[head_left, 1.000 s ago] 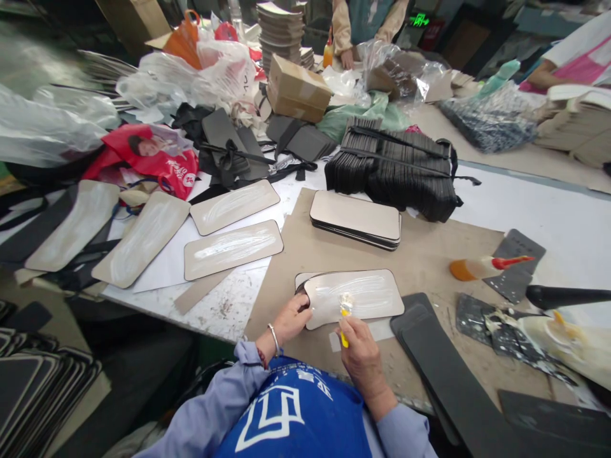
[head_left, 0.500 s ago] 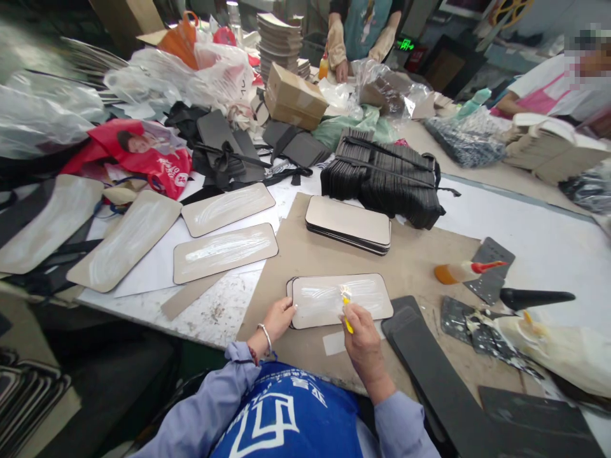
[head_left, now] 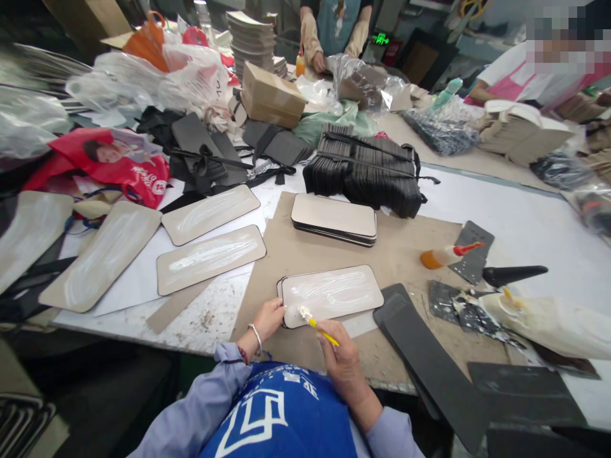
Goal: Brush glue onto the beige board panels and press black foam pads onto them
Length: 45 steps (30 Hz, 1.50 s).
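Observation:
A beige rounded panel (head_left: 334, 292) with a dark edge lies in front of me, white glue streaked over its face, with another panel's edge showing under its left end. My left hand (head_left: 268, 319) pinches the panel's lower left corner between thumb and fingers. In my right hand (head_left: 341, 356) is a small brush (head_left: 319, 328) with a yellow handle, its glue-laden tip touching the panel near that corner. Behind it stands a short stack of similar panels (head_left: 334, 215) without white streaks. To the left, several streaked panels (head_left: 212, 257) lie spread out.
A tied bundle of black pieces (head_left: 365, 166) stands at the back. To the right lie an orange-filled bottle (head_left: 436, 256), a black-handled tool (head_left: 515, 275), a glue-smeared bag (head_left: 539, 324) and long dark strips (head_left: 424, 362). Two people (head_left: 334, 32) work across the table.
The brush has moved left along the panel to its lower left corner, and the white streaks cover more of it. My left hand keeps its grip. The whole view has shifted slightly.

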{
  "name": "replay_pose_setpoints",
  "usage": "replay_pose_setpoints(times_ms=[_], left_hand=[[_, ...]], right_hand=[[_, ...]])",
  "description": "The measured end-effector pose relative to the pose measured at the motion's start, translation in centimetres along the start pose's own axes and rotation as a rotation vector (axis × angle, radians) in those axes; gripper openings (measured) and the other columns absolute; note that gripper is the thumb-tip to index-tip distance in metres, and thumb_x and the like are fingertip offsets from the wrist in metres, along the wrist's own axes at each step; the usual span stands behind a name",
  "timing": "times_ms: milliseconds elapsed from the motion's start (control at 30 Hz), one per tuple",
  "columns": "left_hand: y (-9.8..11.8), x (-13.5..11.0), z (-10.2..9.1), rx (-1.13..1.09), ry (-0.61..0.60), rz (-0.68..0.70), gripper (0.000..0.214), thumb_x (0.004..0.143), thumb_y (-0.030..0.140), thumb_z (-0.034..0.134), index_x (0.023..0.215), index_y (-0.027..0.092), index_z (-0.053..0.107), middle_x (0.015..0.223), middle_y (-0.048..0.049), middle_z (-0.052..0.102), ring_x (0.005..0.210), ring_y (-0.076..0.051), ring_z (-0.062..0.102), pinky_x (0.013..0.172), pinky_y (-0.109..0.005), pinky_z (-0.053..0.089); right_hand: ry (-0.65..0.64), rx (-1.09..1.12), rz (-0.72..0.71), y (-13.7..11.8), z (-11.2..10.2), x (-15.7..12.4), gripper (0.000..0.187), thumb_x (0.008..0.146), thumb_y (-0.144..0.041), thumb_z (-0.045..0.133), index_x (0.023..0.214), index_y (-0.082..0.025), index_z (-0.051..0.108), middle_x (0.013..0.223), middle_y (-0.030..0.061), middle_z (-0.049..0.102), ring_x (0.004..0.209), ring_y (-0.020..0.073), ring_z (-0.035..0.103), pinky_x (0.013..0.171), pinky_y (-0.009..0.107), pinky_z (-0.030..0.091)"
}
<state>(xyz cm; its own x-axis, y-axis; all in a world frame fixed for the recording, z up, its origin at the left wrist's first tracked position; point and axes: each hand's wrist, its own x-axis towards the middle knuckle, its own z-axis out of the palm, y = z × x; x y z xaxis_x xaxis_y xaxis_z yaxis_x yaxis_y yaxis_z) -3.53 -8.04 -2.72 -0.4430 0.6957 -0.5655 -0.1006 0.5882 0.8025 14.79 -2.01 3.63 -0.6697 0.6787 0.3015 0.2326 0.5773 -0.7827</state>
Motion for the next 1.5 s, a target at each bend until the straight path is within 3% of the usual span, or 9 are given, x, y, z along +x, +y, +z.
replay_pose_setpoints(times_ms=[133,300,633,933,1067,1167,1233,1333,1500], left_hand=[[-0.3,0.0,0.2,-0.061,-0.020,-0.020,0.012,0.067,0.026,0.051,0.065,0.015,0.057,0.049,0.0034,0.051,0.052,-0.013,0.052,0.051,-0.023,0.042],[-0.5,0.0,0.3,-0.118,-0.019,-0.010,0.011,0.068,0.024,0.051,0.068,0.014,0.057,0.050,0.0030,0.052,0.053,-0.013,0.053,0.053,-0.025,0.045],[-0.9,-0.2,0.7,-0.197,0.004,0.086,0.014,0.069,0.018,0.050,0.080,0.014,0.059,0.059,0.0016,0.056,0.063,-0.014,0.054,0.061,-0.027,0.047],[-0.4,-0.5,0.4,-0.124,0.063,0.152,0.009,0.066,0.011,0.046,0.067,0.015,0.054,0.057,0.0025,0.052,0.063,-0.013,0.051,0.062,-0.024,0.043],[0.5,-0.9,0.3,-0.084,0.122,0.131,0.012,0.062,0.006,0.043,0.060,0.016,0.049,0.053,0.0036,0.049,0.060,-0.013,0.052,0.060,-0.024,0.043],[2.6,-1.8,0.3,-0.209,0.018,0.002,0.017,0.061,0.006,0.039,0.068,0.016,0.051,0.051,0.0037,0.050,0.051,-0.014,0.055,0.050,-0.026,0.044],[4.8,-2.6,0.0,-0.331,-0.080,-0.095,0.025,0.060,0.006,0.039,0.078,0.016,0.053,0.050,0.0037,0.053,0.045,-0.015,0.055,0.045,-0.027,0.045],[8.3,-3.6,-0.6,-0.477,-0.141,-0.171,0.033,0.057,0.006,0.042,0.087,0.014,0.055,0.053,0.0013,0.060,0.045,-0.014,0.057,0.046,-0.025,0.047],[12.7,-4.3,-1.0,-0.553,-0.230,-0.201,0.040,0.059,0.010,0.050,0.100,0.012,0.052,0.069,-0.0060,0.068,0.053,-0.012,0.062,0.049,-0.019,0.049]], right_hand=[[0.211,-0.105,0.237,2.5,-2.8,-0.3,0.019,0.087,-0.028,0.045,0.090,-0.017,0.059,0.084,0.0063,0.063,0.080,0.0164,0.060,0.074,0.029,0.050],[0.358,-0.361,0.262,4.1,-5.8,-0.6,0.025,0.088,-0.034,0.044,0.090,-0.015,0.060,0.088,0.0082,0.062,0.083,0.0177,0.059,0.078,0.031,0.047],[0.412,-0.634,0.222,7.9,-8.0,1.0,0.039,0.088,-0.044,0.038,0.092,-0.012,0.060,0.089,0.0113,0.062,0.081,0.0196,0.058,0.074,0.031,0.045],[0.328,-0.581,0.088,7.7,-6.2,3.6,0.039,0.088,-0.047,0.039,0.091,-0.013,0.059,0.086,0.0107,0.064,0.077,0.0182,0.061,0.070,0.029,0.047],[0.324,-0.595,0.162,8.0,-7.4,3.8,0.050,0.084,-0.058,0.033,0.085,-0.015,0.059,0.082,0.0125,0.064,0.071,0.0219,0.061,0.064,0.033,0.048],[0.324,-0.594,0.368,7.6,-9.4,3.5,0.055,0.081,-0.063,0.031,0.082,-0.018,0.061,0.078,0.0125,0.065,0.069,0.0253,0.061,0.059,0.035,0.048],[0.269,-0.507,0.475,6.6,-10.9,3.0,0.053,0.081,-0.062,0.031,0.084,-0.019,0.063,0.081,0.0111,0.066,0.074,0.0257,0.061,0.062,0.035,0.049],[0.005,-0.260,0.498,4.2,-11.6,2.0,0.043,0.084,-0.055,0.034,0.086,-0.021,0.062,0.088,0.0065,0.066,0.084,0.0212,0.061,0.072,0.028,0.049],[-0.425,-0.049,0.319,0.7,-6.1,0.6,0.029,0.089,-0.035,0.031,0.082,-0.022,0.056,0.072,0.0020,0.062,0.066,0.0136,0.059,0.061,0.020,0.046]])
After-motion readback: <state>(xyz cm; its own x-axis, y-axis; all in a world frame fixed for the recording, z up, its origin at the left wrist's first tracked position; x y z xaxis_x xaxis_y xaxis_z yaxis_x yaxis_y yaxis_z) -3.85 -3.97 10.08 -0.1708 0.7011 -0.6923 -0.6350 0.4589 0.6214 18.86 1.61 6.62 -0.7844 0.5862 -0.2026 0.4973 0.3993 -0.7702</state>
